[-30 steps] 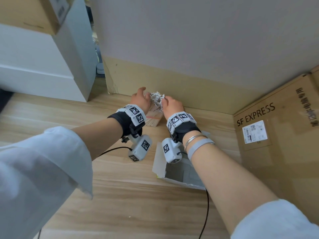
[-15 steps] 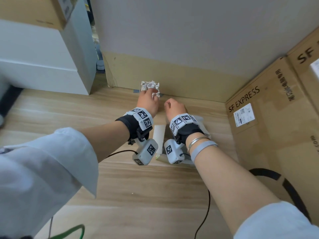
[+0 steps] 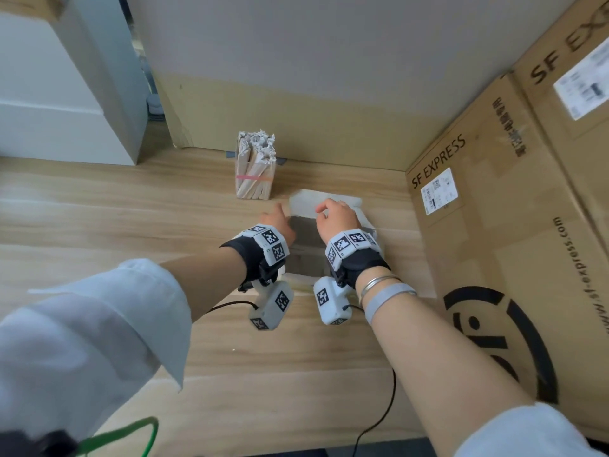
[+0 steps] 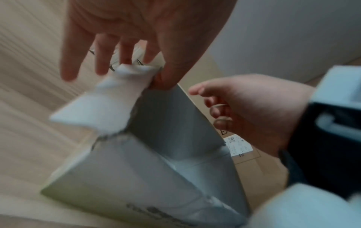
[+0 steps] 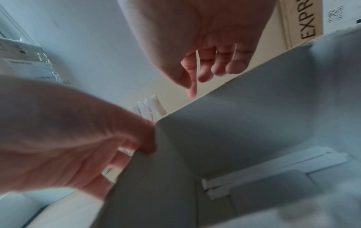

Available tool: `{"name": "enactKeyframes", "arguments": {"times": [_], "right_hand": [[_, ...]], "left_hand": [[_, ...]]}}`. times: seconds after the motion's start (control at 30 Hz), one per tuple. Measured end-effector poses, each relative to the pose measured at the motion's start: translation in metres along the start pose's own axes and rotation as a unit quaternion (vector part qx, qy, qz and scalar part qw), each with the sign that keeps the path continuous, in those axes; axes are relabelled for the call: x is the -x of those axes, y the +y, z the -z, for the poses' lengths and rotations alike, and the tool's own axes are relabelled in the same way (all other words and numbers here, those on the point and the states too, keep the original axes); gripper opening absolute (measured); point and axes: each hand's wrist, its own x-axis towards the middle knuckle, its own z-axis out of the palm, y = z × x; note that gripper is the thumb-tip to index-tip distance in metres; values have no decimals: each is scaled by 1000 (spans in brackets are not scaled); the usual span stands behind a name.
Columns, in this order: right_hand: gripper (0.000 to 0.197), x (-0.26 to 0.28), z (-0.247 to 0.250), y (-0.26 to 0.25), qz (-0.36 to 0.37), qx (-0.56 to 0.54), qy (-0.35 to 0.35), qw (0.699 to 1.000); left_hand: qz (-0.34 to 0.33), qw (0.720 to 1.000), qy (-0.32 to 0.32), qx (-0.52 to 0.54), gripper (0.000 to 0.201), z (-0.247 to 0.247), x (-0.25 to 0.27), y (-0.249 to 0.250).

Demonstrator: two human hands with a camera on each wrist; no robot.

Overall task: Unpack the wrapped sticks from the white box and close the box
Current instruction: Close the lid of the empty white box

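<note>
My left hand [image 3: 281,222] pinched the white box [image 3: 324,202]'s left flap; my right hand [image 3: 336,217] hovered loosely curled over it, holding nothing. The wrapped sticks [image 3: 254,169] stood bundled beyond, on the wooden table [image 3: 131,209].

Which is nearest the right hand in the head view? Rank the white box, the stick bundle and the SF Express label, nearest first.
From the right hand:
1. White box, directly under the hand.
2. SF Express label, to its right on the cardboard carton.
3. Stick bundle, standing upright to its left, by the wall.
</note>
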Motion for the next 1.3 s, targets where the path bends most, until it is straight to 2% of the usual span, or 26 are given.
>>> {"name": "enactKeyframes", "arguments": {"times": [0.17, 0.3, 0.4, 0.57, 0.67, 0.8, 0.9, 1.0, 1.13, 1.17, 1.23, 1.27, 1.3], "right_hand": [[33, -2, 8, 24, -17, 19, 18, 1000], [57, -2, 12, 43, -38, 51, -91, 994], [56, -2, 11, 51, -54, 70, -134, 987], [42, -2, 33, 52, -61, 68, -94, 991], [37, 1, 47, 47, -19, 29, -76, 996], [44, 6, 40, 36, 5, -5, -77, 997], [53, 6, 31, 33, -16, -45, -33, 998], [45, 4, 27, 33, -41, -104, -14, 994], [10, -1, 20, 34, -41, -27, -42, 998], [6, -1, 18, 34, -45, -24, -39, 998], [15, -2, 14, 32, -54, -48, -42, 996], [21, -2, 12, 30, -57, -65, -42, 995], [27, -2, 12, 28, -60, -84, -41, 994]], "left_hand": [[20, 998, 5, -51, 39, 6, -1, -20], [37, 998, -4, -55, 40, 11, 1, -36], [47, 998, -3, -46, 40, 12, 2, -42], [54, 998, 2, -41, 39, 17, 7, -42], [57, 998, 1, -37, 40, 20, 7, -42], [71, 997, 7, -25, 41, 31, 12, -40], [70, 997, 21, 1, 42, 41, 13, -44], [66, 997, 32, 16, 41, 50, 12, -50], [62, 985, 65, 149, 39, 61, 14, -51], [64, 976, 61, 198, 39, 62, 15, -51], [89, 944, 35, 316, 34, 65, 19, -50], [102, 932, 23, 347, 32, 65, 21, -49], [106, 933, 11, 345, 31, 64, 23, -49]]}}
